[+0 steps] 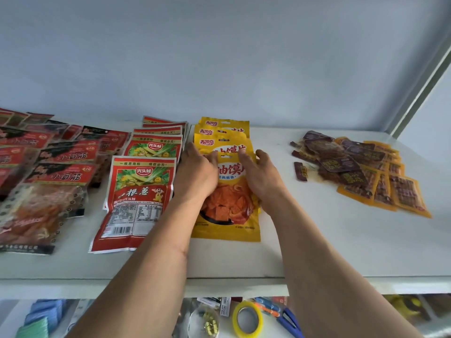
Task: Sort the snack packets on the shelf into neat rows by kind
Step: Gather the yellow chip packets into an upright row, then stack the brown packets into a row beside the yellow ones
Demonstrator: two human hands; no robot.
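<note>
We are pressing our left hand [199,173] and right hand [260,178], fingers loosely spread, against the sides of the front glossy yellow snack packet [225,206], gripping nothing; its long axis is running six to twelve o'clock on the white shelf [317,240], header toward twelve.

Lower shelf, below the white shelf board: yellow-rimmed roll of clear tape [247,319] lying flat; blue-handled scissors [289,322] just right of it. Stack of blue and green flat packs [41,318] at far left. Pale blue wall [219,57] behind.
</note>
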